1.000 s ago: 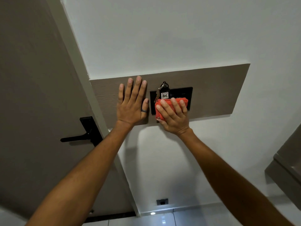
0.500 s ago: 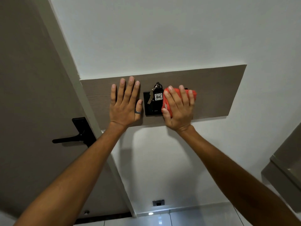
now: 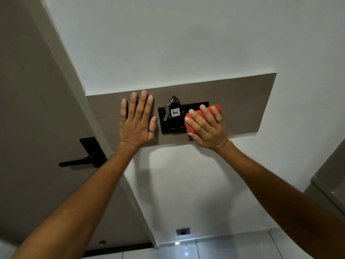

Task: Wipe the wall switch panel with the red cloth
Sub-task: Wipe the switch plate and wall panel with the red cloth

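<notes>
A black switch panel [image 3: 164, 126] is set in a brown wooden strip [image 3: 242, 105] on the white wall. A key with a tag marked 406 [image 3: 175, 112] sticks out of the panel's middle. My right hand [image 3: 207, 128] presses a folded red cloth [image 3: 190, 124] flat against the panel's right half, hiding that part. My left hand [image 3: 137, 120] lies flat on the wooden strip just left of the panel, fingers spread, a ring on the thumb, holding nothing.
A grey-brown door [image 3: 37, 109] with a black lever handle [image 3: 82, 159] stands to the left, beside the white door frame. A low wall socket [image 3: 183, 231] sits near the tiled floor. A grey cabinet edge [image 3: 332, 186] juts in at the right.
My right hand with the cloth first slid from the panel's lower middle to its right end, then came down a little. The left hand stayed flat on the strip.
</notes>
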`<state>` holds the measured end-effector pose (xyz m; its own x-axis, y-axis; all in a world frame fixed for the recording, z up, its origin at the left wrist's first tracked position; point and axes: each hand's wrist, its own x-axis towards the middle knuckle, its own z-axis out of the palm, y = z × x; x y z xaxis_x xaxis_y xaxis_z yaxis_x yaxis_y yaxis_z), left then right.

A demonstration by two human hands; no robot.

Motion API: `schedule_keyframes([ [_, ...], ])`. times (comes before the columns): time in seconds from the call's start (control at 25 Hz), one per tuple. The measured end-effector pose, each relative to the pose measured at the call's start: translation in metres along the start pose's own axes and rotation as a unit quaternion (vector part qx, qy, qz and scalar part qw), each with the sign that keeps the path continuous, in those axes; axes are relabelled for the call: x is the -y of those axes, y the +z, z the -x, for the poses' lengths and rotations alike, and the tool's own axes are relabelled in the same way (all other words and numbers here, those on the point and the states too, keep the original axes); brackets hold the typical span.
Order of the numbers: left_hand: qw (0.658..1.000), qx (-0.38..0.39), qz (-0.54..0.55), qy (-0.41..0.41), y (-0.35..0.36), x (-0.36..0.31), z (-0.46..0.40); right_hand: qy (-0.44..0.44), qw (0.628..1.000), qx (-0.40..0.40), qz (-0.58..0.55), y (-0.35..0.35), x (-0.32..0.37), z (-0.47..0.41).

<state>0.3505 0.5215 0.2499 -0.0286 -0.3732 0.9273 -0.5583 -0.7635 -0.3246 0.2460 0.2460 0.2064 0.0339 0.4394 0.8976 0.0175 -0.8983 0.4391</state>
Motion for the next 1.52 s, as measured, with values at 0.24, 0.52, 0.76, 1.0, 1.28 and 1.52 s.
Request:
schedule_keyframes([
  [0.24,1.0,0.004,-0.002,0.006,0.004,0.001,0.004,0.113,0.993,0.014,-0.041,0.008,0.018,-0.024],
  [0.52,1.0,0.0,-0.011,0.012,0.003,0.003,0.004,0.087,0.996,-0.01,-0.018,0.006,0.007,-0.025],
  [0.76,1.0,0.007,0.0,0.014,0.007,0.003,0.005,0.142,0.989,0.028,-0.022,0.011,0.016,-0.032],
  [1.0,0.999,0.048,0.011,-0.014,-0.007,-0.007,-0.004,0.023,0.994,0.104,-0.008,-0.004,-0.005,-0.024],
  [1.28,0.976,0.068,0.135,-0.158,-0.032,-0.074,0.009,-0.124,0.952,0.279,-0.025,-0.069,-0.045,0.008],
  [1.52,0.945,0.192,0.26,0.055,-0.025,-0.252,0.015,0.252,0.841,0.459,-0.137,-0.215,-0.115,0.133],
])
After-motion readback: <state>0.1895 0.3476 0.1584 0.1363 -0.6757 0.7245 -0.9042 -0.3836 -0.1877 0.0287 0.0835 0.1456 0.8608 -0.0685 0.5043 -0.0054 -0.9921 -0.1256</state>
